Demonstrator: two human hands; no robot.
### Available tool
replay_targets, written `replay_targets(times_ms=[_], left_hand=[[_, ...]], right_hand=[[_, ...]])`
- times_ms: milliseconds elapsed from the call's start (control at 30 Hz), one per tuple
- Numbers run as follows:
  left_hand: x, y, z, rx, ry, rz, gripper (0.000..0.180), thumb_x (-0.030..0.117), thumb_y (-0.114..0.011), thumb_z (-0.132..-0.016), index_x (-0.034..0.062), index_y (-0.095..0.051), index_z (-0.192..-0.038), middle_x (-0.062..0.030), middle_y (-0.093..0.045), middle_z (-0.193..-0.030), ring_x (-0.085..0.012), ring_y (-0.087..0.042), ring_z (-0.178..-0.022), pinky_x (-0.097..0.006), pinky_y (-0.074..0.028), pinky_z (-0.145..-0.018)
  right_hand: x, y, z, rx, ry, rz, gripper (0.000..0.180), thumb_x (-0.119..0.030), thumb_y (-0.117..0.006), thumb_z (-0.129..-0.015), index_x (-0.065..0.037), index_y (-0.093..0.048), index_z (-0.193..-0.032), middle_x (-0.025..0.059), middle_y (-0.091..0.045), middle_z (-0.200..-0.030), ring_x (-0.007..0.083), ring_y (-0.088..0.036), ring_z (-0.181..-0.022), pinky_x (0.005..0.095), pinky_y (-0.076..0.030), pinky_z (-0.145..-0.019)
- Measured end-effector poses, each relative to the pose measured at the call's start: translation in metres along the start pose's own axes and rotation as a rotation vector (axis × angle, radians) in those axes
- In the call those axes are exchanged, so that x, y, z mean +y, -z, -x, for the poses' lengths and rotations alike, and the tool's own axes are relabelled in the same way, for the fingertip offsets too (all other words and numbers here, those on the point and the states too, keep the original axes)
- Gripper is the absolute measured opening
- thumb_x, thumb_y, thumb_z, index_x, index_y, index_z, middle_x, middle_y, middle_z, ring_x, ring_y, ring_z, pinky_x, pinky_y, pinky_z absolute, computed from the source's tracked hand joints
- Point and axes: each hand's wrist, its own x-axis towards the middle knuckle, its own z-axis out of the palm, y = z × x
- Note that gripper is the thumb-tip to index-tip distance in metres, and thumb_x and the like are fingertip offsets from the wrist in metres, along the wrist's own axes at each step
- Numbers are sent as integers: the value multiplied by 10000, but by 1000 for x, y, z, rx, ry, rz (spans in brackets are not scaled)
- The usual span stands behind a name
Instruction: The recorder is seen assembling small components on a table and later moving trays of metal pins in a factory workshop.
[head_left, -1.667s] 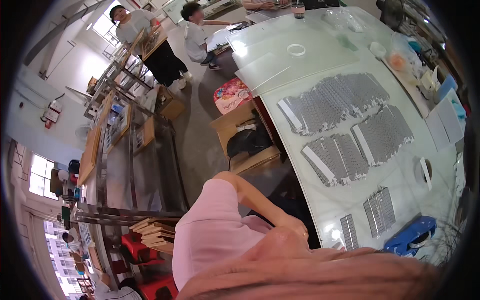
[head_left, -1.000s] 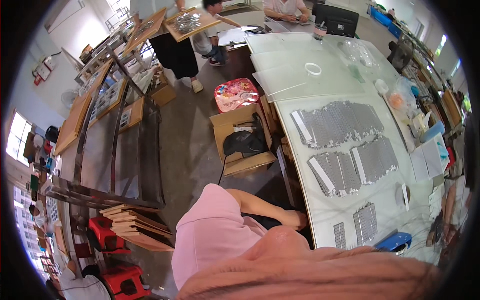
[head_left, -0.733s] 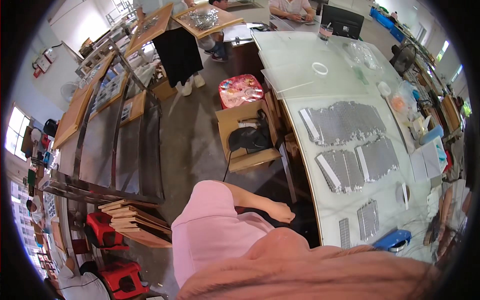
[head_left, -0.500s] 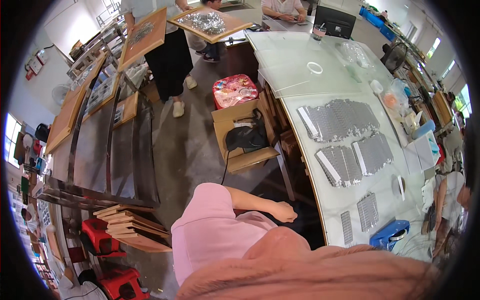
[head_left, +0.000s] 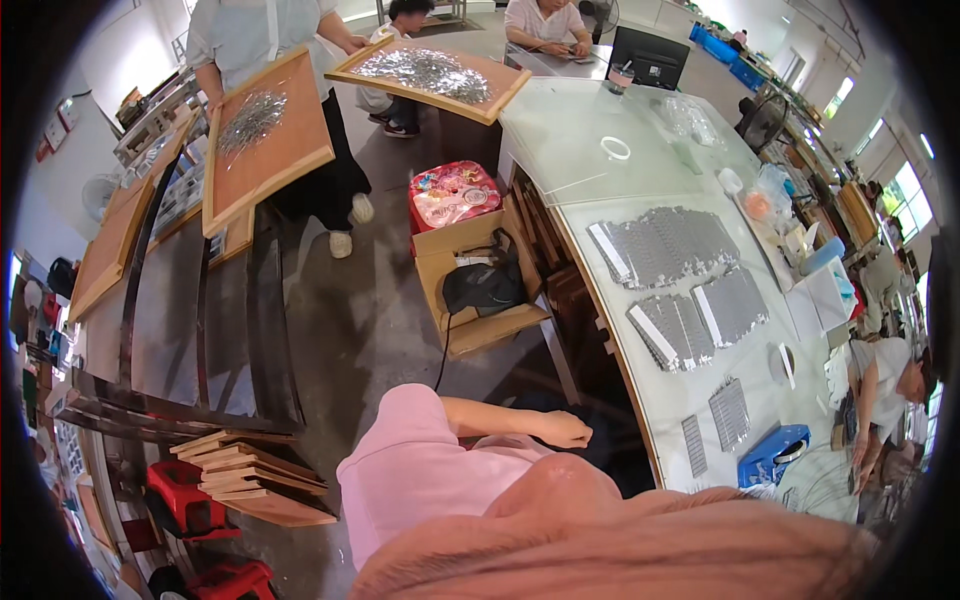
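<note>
My left hand (head_left: pixel 568 430) is closed at the end of my bare forearm, below a pink sleeve (head_left: pixel 400 450). It lies over my dark lap, left of the table's near edge; what its curled fingers hold, if anything, is hidden. My right hand is out of view. On the pale glass-topped table (head_left: pixel 560 150) to the right lie overlapping rows of grey patterned strips (head_left: pixel 665 245). Two smaller groups, one a fan of grey strips (head_left: pixel 675 330), lie nearer. Two small grey grid pieces, one the wider piece (head_left: pixel 730 413), lie close to a blue device (head_left: pixel 775 455).
Ahead, a standing person carries a wooden tray (head_left: pixel 300 160) of silvery pieces; a second silvery-loaded tray (head_left: pixel 505 95) is beside it. Left of the table stand a cardboard box (head_left: pixel 510 335) with a black bag (head_left: pixel 485 285) and a red stool (head_left: pixel 455 195). Stacked wooden trays (head_left: pixel 265 480) sit left.
The standing person has come nearer with the two trays, which sit lower and larger in view. My view has shifted slightly; my left hand keeps its closed pose.
</note>
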Motion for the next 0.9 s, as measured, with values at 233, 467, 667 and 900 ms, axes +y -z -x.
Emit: replay_targets(times_ms=[233,467,667,900], left_hand=[[-12,0,22,116,-31,218,260,248,-549,-922,35,-672,-1006,-154,-688,-985,-324,-652,-909,-415,-501,-785],[-5,21,39,195,94,530,329,274,-585,-930,22,-660,-1127,-144,-699,-1082,-254,-676,-979,-354,-517,-855],[12,76,71,317,200,613,360,279,-591,-946,14,-633,-1186,-138,-693,-1117,-238,-659,-1040,-344,-503,-913],[8,99,94,410,290,748,367,261,-596,-956,11,-607,-1225,-99,-682,-1129,-183,-637,-1036,-322,-488,-921]], right_hand=[[26,-21,-29,-110,109,86,411,-443,-559,-910,-63,-684,-1007,207,-686,-929,417,-649,-866,483,-495,-742],[17,-35,-52,-201,101,301,346,-390,-536,-941,-88,-670,-1044,191,-694,-906,420,-653,-833,486,-500,-722],[-7,-31,-57,-235,176,301,328,-370,-527,-950,-91,-665,-1054,189,-696,-901,420,-654,-829,487,-500,-719],[-11,-23,-53,-236,201,267,308,-347,-516,-961,-95,-658,-1066,186,-697,-894,420,-655,-825,487,-501,-716]])
